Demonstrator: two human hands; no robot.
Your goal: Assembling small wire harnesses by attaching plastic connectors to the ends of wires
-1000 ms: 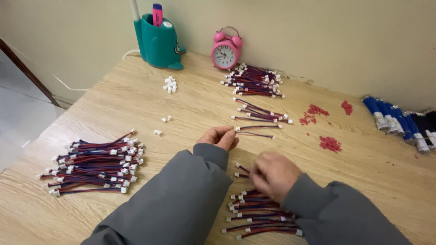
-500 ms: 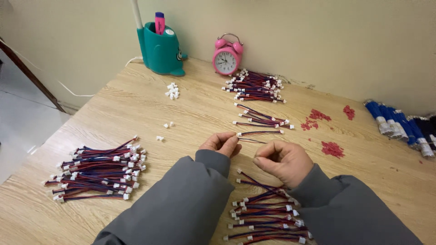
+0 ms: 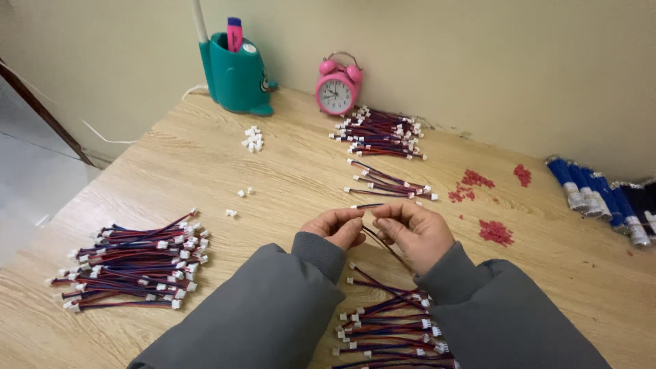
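Head view, nearest first: a pile of red-and-blue wire leads with white connectors [image 3: 389, 324] lies on the wooden counter [image 3: 205, 171] below the wrists, its lower edge cut off by the frame. Both grey sleeves meet at centre. The left hand [image 3: 336, 227] and right hand [image 3: 413, 229] are pinched closed on one wire lead [image 3: 376, 239], which runs between the fingertips and trails down toward the near pile; its ends are hidden by the fingers. Half a second ago the hands sat slightly apart; they have now drawn together until nearly touching. To the left lies a larger wire bundle [image 3: 133, 263]. Farther out are loose white connectors [image 3: 253, 139], a few separate leads [image 3: 389, 184], scattered red plastic bits [image 3: 495, 231], and a third bundle [image 3: 379, 131]. At the wall stand a teal pen holder [image 3: 236, 75] and pink alarm clock [image 3: 337, 85]. Blue-capped items [image 3: 601, 198] at right are partly cropped and hard to identify.
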